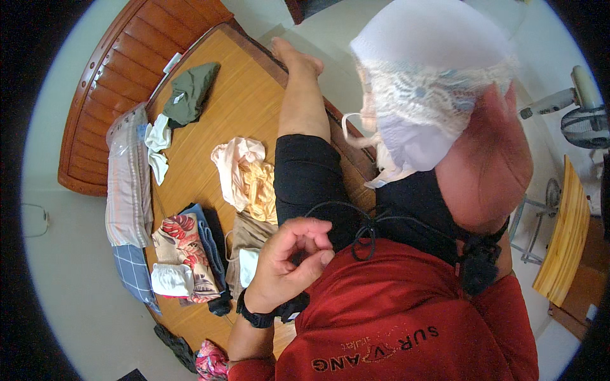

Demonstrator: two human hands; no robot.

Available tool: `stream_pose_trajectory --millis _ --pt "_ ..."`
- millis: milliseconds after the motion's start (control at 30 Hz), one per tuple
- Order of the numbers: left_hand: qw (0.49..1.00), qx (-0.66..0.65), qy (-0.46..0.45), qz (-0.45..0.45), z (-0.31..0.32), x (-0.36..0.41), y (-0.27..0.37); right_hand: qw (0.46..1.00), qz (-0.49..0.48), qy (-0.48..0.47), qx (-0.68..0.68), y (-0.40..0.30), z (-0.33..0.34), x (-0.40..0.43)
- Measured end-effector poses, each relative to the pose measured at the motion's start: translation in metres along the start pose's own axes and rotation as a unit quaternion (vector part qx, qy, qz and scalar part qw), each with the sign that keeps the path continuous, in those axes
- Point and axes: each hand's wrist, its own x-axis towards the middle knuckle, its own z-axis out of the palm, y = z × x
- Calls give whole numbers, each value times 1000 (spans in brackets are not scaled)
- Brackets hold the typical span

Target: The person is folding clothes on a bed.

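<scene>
Raised close to the camera at the upper right is a white bra with a lace band; a thin strap hangs off its left side. My right hand grips it from the right, blurred, with some fingers hidden behind the fabric. My left hand hovers over my lap, fingers loosely curled and thumb apart, holding nothing. A beige garment and a small pale cloth lie beside it on the bed. A pink garment and a yellow satiny garment lie rumpled near my left thigh.
A folded stack with a floral garment and white cloth sits on the wooden bed mat. A dark green garment, white socks and a plastic-wrapped bedding bundle lie near the headboard. A fan stands right.
</scene>
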Motion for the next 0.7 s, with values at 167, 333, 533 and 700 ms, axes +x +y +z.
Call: stream_pose_trajectory --millis 167,333,533,700 --pt "991 9 115 67 20 26 9 995 20 61 -73 17 17 -8" --pt "991 15 74 109 39 49 18 981 58 142 -119 30 39 -13" --pt "993 -103 49 23 31 34 19 985 72 132 -89 24 31 -13" --pt "992 9 125 27 11 14 4 979 67 144 -129 26 27 -13"
